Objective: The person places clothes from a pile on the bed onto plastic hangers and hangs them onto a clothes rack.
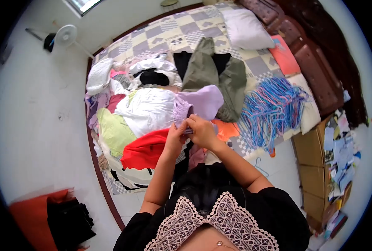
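Observation:
A lilac garment with a gathered edge lies over the clothes near the middle of the bed. Both hands meet at its lower edge: my left hand pinches it from the left, and my right hand grips it close beside. To the left are a white garment, a red one and a light green one. Olive trousers are spread beyond the lilac piece. An orange cloth is right of my right hand.
Many blue and pink hangers are heaped on the bed's right side. A white pillow lies at the far end by the brown headboard. Cardboard boxes stand at the right, a fan at the far left.

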`<state>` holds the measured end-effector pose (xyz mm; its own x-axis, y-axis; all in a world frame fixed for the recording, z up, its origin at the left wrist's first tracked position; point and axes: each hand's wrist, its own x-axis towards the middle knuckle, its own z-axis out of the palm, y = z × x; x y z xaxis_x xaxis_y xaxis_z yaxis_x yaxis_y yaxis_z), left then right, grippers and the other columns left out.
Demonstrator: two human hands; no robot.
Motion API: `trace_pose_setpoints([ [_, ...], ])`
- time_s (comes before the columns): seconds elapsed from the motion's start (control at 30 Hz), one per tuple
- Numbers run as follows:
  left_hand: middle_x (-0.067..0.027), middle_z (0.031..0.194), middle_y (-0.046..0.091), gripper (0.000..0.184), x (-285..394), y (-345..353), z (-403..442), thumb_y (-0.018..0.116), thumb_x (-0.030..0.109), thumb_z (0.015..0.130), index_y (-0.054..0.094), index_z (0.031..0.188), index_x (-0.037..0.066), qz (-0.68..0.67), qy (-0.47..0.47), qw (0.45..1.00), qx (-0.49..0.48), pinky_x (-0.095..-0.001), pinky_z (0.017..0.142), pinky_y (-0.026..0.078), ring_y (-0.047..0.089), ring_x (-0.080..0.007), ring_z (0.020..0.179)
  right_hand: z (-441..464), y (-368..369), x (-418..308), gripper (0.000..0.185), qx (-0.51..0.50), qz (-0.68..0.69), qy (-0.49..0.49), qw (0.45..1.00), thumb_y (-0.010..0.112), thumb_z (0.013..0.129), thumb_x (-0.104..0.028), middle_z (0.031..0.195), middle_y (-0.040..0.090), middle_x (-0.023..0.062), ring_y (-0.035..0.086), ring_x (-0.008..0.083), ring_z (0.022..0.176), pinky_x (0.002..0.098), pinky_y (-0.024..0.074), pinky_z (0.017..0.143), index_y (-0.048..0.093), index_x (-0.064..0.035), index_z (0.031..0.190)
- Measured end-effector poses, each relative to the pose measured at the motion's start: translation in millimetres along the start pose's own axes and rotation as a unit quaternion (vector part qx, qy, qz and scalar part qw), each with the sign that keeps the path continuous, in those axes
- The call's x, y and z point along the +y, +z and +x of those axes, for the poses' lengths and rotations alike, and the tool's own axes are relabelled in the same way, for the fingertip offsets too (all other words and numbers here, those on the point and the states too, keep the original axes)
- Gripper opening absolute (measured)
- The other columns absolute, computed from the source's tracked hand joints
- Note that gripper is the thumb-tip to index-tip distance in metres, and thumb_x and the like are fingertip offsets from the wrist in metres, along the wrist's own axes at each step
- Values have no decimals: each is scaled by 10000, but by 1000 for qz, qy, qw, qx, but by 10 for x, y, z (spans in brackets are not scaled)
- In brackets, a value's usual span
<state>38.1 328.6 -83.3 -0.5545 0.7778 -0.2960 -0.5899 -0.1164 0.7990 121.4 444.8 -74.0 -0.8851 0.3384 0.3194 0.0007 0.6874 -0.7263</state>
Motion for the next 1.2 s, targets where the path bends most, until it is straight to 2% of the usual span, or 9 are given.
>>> trace_pose_setpoints([
  [0.3,-55,975,607,295,-440,70,155,483,273,911,520,1105,53,-24,-158,986,54,-308,755,493,595,-169,865,-561,-79,546,353,41,209,212,954,645,792,-240,1015,613,143,608,318,869,380,486,736,572,-41,1075],
  [0.4,-54,1008,603,303,-567,122,175,495,262,911,502,1143,66,-33,-202,978,39,-310,760,494,596,-160,883,-678,-135,648,354,35,167,134,976,637,786,-201,966,631,133,614,315,860,377,483,748,560,-38,1090],
  [0.47,-38,1045,589,324,-718,52,185,552,247,892,499,1163,77,8,-215,976,-11,-314,758,480,583,-160,924,-680,-163,728,357,32,184,99,977,620,771,-134,990,634,111,611,250,861,320,473,754,551,-60,1114],
  [0.53,-37,1041,587,324,-751,161,157,567,190,870,493,1165,76,-3,-231,973,12,-315,757,482,586,-164,911,-644,-349,700,359,-88,383,221,893,591,756,-64,1006,634,85,591,166,822,264,454,739,558,-69,1114],
  [0.73,-91,996,564,397,-985,209,131,467,56,747,489,1142,25,84,-169,965,182,-383,762,485,556,-218,864,-915,-61,1688,298,175,481,317,798,469,726,34,844,617,43,563,133,735,261,464,677,599,-1,992],
  [0.8,-112,972,543,401,-985,307,129,426,43,722,474,1118,8,88,-144,957,236,-391,764,481,537,-227,842,-1061,-64,2206,255,177,396,404,806,492,728,1,838,627,70,596,196,733,296,481,689,626,-18,944],
  [0.87,-109,999,539,414,-1039,181,51,421,37,701,465,1112,7,35,-80,959,271,-386,761,479,531,-215,874,-1348,71,2977,220,109,93,384,912,548,722,-56,888,628,101,606,277,801,360,489,723,647,-45,919],
  [1.0,-90,1075,533,476,-971,71,-71,442,-16,664,451,1139,-4,99,7,945,312,-312,846,430,532,-193,928,-1715,-116,3723,268,48,-85,464,881,585,720,-129,1056,572,143,561,327,982,409,459,850,649,-81,975],
  [1.2,-95,1170,516,428,-877,322,-158,596,140,868,420,1236,9,201,33,914,350,-299,951,364,496,-179,1075,-1692,-259,3974,337,-54,-99,560,821,551,740,-137,1148,528,182,551,367,1009,459,438,884,613,-76,1065],
])
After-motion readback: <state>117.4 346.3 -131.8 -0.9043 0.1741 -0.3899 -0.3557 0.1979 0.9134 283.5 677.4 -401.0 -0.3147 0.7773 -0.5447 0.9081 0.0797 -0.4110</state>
